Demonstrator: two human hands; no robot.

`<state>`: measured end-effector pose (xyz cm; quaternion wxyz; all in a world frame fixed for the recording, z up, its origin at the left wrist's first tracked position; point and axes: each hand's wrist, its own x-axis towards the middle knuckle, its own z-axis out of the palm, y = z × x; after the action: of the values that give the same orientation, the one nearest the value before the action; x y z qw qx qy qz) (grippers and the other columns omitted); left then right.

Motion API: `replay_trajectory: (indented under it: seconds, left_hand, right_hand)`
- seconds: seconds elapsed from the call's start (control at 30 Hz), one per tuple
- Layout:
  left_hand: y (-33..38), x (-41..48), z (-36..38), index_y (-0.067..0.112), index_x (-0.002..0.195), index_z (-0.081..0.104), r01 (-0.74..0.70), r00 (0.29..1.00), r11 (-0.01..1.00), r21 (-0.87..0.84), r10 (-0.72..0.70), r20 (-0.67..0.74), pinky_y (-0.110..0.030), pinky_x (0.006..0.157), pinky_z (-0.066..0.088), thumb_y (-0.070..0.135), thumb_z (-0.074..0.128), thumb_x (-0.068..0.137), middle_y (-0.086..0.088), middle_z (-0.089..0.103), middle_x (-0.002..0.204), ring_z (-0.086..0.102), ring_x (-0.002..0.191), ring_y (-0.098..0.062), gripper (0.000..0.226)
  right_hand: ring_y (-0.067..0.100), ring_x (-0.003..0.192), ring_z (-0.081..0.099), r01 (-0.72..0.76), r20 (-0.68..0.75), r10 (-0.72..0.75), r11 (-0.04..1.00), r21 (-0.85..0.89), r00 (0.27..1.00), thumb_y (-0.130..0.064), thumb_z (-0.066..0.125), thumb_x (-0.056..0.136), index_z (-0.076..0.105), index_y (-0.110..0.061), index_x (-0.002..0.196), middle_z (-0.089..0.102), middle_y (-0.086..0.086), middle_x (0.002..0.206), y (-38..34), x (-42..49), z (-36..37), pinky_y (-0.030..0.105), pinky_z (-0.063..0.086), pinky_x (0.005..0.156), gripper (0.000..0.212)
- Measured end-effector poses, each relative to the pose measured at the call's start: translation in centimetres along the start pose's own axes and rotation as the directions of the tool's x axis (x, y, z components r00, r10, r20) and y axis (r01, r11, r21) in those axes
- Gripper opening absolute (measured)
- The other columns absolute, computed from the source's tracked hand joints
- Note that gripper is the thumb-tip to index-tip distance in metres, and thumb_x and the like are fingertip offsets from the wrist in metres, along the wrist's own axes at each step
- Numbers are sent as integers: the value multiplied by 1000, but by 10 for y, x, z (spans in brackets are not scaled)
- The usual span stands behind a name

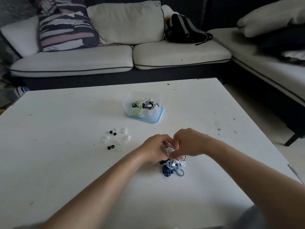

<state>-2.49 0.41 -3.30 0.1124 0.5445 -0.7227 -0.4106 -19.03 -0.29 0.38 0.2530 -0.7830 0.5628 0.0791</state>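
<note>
A tangled bundle of earphone cables (172,167), white, blue and dark blue, lies on the white table (66,162) near its middle front. My left hand (154,150) and my right hand (186,142) meet over the top of the bundle. The fingers of both curl in and pinch white cable strands. The upper part of the tangle is hidden under my fingers.
A clear plastic box (142,107) holding more tangled earphones stands on its blue lid further back. Several small black and clear ear tips (116,138) lie scattered to the left of my hands. A sofa with cushions and a black bag (184,29) runs behind the table.
</note>
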Motion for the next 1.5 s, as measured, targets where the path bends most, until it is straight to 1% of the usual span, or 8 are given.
replay_trajectory:
  seconds: [0.2,0.4,0.53,0.63,0.87,1.2,1.4,1.5]
  left_hand:
    - [-9,-7,-7,29,109,64,8,996,989,-147,-22,-89,-25,75,53,-2,60,80,8,65,102,61,72,-9,42]
    - [-13,-18,-28,18,123,61,16,994,933,-360,-54,-96,-11,71,46,-12,50,84,1,67,115,58,87,-6,50]
    - [-8,-28,-38,11,124,60,53,998,771,-634,-70,-2,-27,86,47,-17,49,85,-5,70,115,62,101,-13,49]
    - [-4,-40,-46,8,118,62,65,997,605,-794,-73,26,-36,88,51,-12,51,89,-13,71,111,68,104,-31,37]
    - [-6,-59,-63,-1,112,66,-12,986,364,-931,-149,-71,-29,78,58,-1,51,94,-18,70,100,71,85,-29,23]
    - [-19,-62,-61,3,99,71,-30,954,436,-899,-255,-155,-20,70,57,-3,66,85,-12,74,87,72,76,-20,16]
    - [-26,-69,-64,5,91,72,19,948,450,-893,-291,-126,-21,69,58,4,74,74,-13,74,83,73,76,-23,17]
    - [-30,-70,-64,6,90,72,31,948,457,-889,-297,-119,-21,67,57,5,76,71,-14,74,83,73,77,-24,19]
  right_hand:
    - [13,90,63,33,-80,-31,999,24,996,-26,76,79,73,-19,110,68,-7,93,-2,5,0,22,50,73,31]
    - [6,67,60,92,-84,-61,893,440,995,-17,66,92,76,-19,102,74,5,91,7,6,-15,24,52,66,15]
    - [15,72,65,49,-30,-45,504,862,999,-6,63,94,68,-3,105,66,5,80,-9,6,-22,25,53,64,12]
    - [23,77,69,30,-17,-71,184,982,997,-2,61,94,67,0,96,69,17,87,-29,4,-27,27,60,66,6]
    - [24,76,73,46,-45,23,-70,996,999,8,59,91,58,3,109,71,19,88,-53,7,-15,26,60,62,19]
    - [20,73,65,2,-1,-13,100,995,1000,-5,75,82,63,-17,112,66,7,80,-57,16,2,36,57,72,34]
    - [25,78,68,54,-37,-120,143,988,992,15,66,77,51,-8,96,60,12,83,-52,21,1,31,58,71,33]
    - [27,83,68,119,-78,-222,179,977,972,6,62,67,53,-7,99,64,13,89,-50,23,4,34,57,78,35]
